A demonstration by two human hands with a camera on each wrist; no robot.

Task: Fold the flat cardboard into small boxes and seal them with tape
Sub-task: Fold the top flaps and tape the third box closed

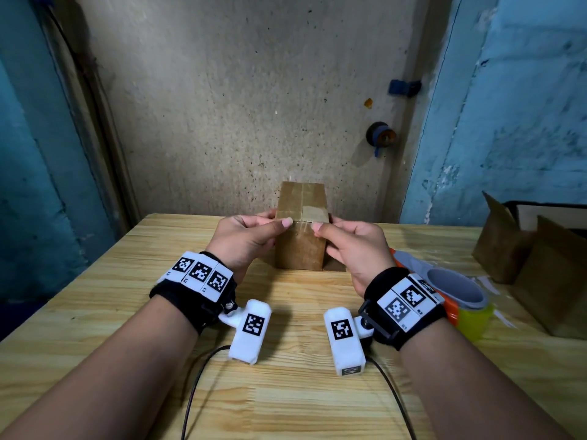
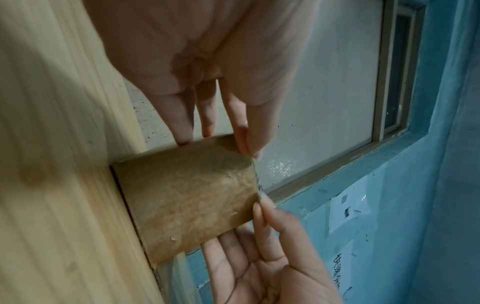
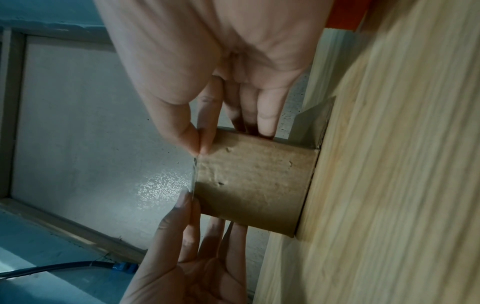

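A small brown cardboard box stands upright on the wooden table, with clear tape shining across its closed top. My left hand grips the top left side, thumb on the front top edge and fingers behind. My right hand grips the top right side the same way. In the left wrist view the left hand pinches the box at its taped edge. The right wrist view shows the right hand pinching the other corner of the box, where a tape strip runs.
An orange tape dispenser with a grey roll lies just right of my right wrist. Larger open cardboard boxes stand at the table's right edge. A cardboard flap juts out at the box's base. Cables trail over the near table.
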